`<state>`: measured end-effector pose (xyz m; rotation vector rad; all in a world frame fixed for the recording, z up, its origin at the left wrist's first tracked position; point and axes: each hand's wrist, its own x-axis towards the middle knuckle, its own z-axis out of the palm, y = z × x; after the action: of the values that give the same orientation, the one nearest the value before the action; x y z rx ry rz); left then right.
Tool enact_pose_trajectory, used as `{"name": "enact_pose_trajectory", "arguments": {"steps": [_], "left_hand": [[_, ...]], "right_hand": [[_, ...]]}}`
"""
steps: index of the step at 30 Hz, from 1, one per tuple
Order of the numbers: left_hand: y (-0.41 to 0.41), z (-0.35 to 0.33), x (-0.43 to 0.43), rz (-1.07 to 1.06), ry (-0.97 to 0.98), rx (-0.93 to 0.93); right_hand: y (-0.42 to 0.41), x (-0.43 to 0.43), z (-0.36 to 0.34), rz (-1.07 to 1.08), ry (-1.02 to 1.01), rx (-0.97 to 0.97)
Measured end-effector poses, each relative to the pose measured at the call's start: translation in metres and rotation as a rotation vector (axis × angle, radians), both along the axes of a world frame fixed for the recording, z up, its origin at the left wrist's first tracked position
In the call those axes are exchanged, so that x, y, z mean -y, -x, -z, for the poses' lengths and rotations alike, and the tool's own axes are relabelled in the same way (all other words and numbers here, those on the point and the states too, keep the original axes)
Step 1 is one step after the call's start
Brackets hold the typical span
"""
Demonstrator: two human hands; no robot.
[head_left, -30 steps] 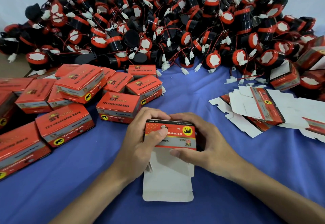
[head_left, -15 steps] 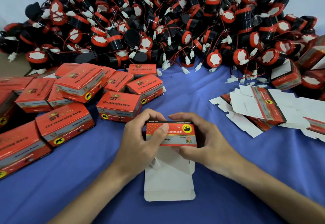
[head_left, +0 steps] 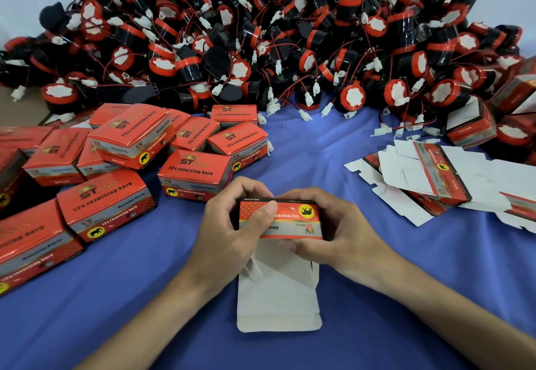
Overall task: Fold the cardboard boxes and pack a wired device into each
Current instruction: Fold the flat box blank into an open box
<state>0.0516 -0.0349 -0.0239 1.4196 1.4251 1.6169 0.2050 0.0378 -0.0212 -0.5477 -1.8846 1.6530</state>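
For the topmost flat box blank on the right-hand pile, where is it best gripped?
Pinch the top flat white-and-red cardboard blank by its white left flap, coming from the blue cloth side: it lies flat on the pile, so only that protruding edge looks grippable.

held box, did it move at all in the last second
No: the held box keeps its place just below and right of the nearest closed box.

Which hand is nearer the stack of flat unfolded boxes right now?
Right. The right hand grips the right end of the box, on the side facing the flat stack. The left hand grips the box's other end, farther away.
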Motion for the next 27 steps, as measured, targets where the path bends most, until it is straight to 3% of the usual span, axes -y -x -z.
{"name": "enact_pose_trajectory", "arguments": {"steps": [9,12,15,20,27], "left_hand": [[0.009,0.000,-0.001,0.146,0.098,0.123],[0.015,-0.002,0.003,0.276,0.140,-0.028],[0.012,-0.002,0.006,0.251,0.109,-0.213],[0.009,-0.004,0.009,0.238,0.079,-0.197],[0.010,-0.005,0.005,0.249,0.139,-0.078]], "right_hand": [[0.000,-0.002,0.005,0.175,-0.159,0.024],[-0.003,-0.005,0.003,0.248,-0.181,0.045],[-0.004,-0.003,-0.001,0.231,-0.265,0.164],[-0.001,0.007,-0.002,0.270,-0.373,0.172],[-0.006,-0.007,0.000,0.273,0.046,-0.008]]}}
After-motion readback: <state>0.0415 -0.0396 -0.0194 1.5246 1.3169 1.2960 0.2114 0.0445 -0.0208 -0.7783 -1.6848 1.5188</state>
